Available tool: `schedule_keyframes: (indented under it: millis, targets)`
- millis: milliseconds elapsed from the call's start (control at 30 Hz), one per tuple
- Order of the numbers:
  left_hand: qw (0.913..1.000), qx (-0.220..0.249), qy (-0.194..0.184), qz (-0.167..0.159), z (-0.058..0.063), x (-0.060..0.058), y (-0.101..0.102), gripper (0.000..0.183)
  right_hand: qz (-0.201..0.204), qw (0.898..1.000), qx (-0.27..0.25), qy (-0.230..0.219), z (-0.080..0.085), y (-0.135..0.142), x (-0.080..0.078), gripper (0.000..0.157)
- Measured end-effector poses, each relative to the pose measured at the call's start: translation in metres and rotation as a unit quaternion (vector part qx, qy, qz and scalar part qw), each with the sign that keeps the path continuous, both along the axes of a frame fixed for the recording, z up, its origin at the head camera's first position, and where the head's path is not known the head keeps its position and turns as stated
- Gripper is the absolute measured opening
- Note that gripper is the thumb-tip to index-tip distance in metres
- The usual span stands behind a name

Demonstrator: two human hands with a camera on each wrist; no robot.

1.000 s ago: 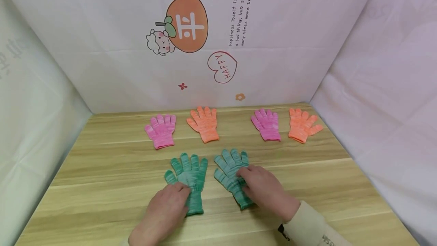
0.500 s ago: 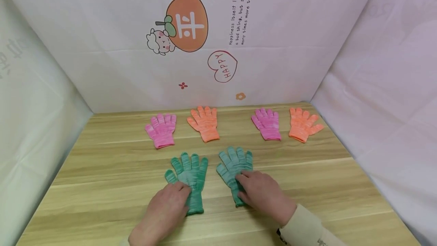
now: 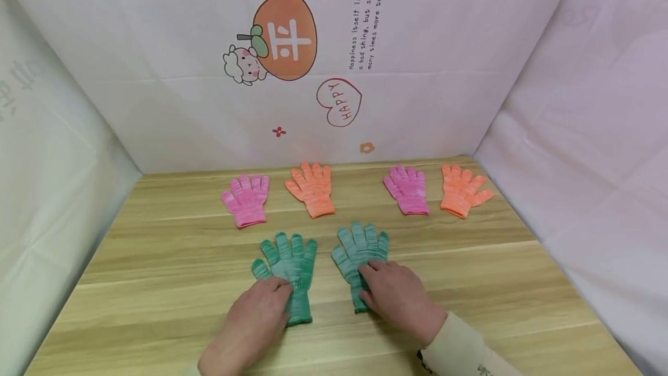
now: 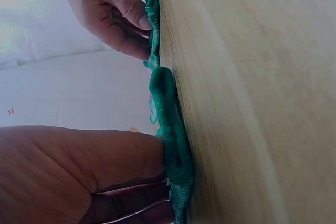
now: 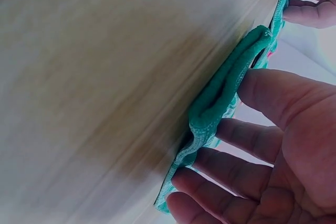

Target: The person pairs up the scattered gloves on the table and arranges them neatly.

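Right green glove had swung round since a second earlier: cuff drawn in toward the left green glove, fingers pointing straighter up the tabletop; the left one had hardly moved. Both lay spread side by side, apart, on the near part. Main risk, as judged: the thin knit could ruck or twist if fingertips pressed hard while dragging, and more pull at one edge could over-turn the right glove or run it into its neighbour. Pose: left hand reached in from near left, thumb apart from fingers, tips on its glove's lower palm. Right hand reached in from near right out of a pale sleeve, fingers straight and spread, thumb well apart, touching palm and cuff. Neither looked clamped. Pink gloves and orange gloves lay beyond.
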State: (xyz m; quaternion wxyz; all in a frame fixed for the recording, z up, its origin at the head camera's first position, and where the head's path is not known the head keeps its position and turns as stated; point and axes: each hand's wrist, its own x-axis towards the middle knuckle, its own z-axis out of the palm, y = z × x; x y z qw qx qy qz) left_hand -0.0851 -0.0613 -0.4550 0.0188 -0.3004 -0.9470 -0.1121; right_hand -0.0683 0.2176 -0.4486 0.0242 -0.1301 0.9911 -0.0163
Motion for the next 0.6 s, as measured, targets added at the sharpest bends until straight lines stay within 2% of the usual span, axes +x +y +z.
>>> schedule_keyframes:
  millis: [433, 600]
  targets:
    - [0.9999, -0.011, 0.003, -0.003, -0.0001, 0.0003, 0.0014, 0.038, 0.001, 1.000, -0.002, 0.010, 0.0025, -0.0030, 0.0016, 0.046]
    - [0.9998, -0.011, 0.012, -0.007, -0.0001, -0.0002, 0.0033, 0.033, -0.004, 1.000, -0.006, 0.011, 0.0023, -0.0019, 0.0023, 0.047]
